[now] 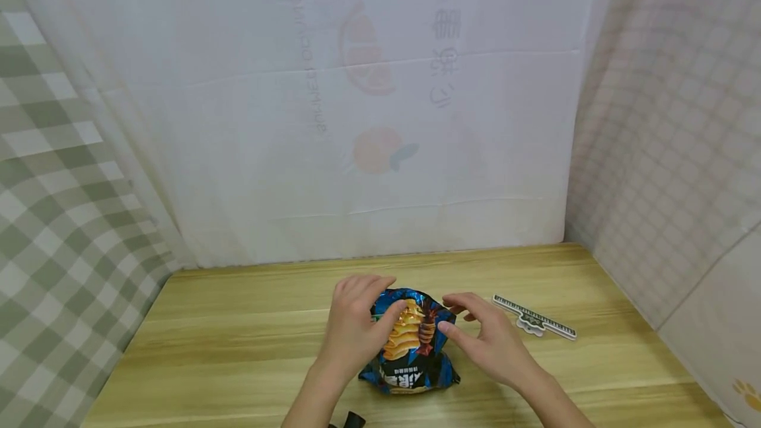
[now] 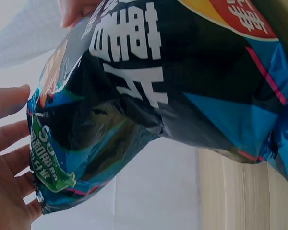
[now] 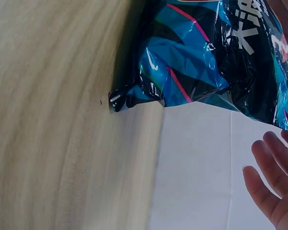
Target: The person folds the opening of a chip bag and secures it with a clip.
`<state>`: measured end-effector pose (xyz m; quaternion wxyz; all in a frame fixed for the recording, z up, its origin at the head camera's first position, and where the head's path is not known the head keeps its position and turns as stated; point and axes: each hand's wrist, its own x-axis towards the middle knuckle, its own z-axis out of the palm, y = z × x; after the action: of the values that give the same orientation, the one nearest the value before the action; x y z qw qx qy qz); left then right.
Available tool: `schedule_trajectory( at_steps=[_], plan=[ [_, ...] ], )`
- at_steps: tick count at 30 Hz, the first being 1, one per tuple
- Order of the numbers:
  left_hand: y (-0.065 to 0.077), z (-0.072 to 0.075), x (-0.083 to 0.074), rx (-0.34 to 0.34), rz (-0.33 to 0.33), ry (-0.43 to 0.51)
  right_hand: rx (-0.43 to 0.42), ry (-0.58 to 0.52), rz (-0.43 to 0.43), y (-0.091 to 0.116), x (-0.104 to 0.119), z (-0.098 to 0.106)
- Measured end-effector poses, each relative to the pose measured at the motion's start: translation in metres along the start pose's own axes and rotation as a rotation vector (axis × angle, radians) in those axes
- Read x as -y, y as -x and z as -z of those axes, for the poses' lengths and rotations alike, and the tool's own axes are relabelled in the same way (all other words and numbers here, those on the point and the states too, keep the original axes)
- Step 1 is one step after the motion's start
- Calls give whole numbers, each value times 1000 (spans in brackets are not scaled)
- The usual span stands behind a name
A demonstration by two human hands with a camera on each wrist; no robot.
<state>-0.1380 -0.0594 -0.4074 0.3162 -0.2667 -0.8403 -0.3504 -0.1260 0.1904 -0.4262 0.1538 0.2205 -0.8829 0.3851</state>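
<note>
A glossy blue and black bag of chips [image 1: 403, 342] stands on the table between my two hands, with its printed front facing me. My left hand [image 1: 357, 316] lies along the bag's left side, thumb toward the front. In the left wrist view, the left hand's fingers [image 2: 14, 160] are spread and loosely bent at the bag's edge. On the other side, my right hand [image 1: 490, 339] is beside the bag's upper right corner, thumb and fingers apart. The right wrist view shows the right hand's fingers [image 3: 273, 172] relaxed just off the bag [image 3: 182, 62].
A black and white ruler [image 1: 535, 318] with a decorated middle lies right of the bag on the wooden table [image 1: 238, 342]. Part of a black object [image 1: 353, 420] shows at the bottom edge. White cloth [image 1: 238, 150] hangs behind, with checked cloth [image 1: 53, 216] at the left.
</note>
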Motion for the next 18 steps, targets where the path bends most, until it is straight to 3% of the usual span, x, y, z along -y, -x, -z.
schedule_trajectory(
  at_steps=[7,18],
  plan=[
    [1,-6,-8,27,-43,-42,-20,-19,9,0,1,-3],
    [0,-11,-8,-4,-55,-40,-42,-67,23,1,1,-4]
  ],
)
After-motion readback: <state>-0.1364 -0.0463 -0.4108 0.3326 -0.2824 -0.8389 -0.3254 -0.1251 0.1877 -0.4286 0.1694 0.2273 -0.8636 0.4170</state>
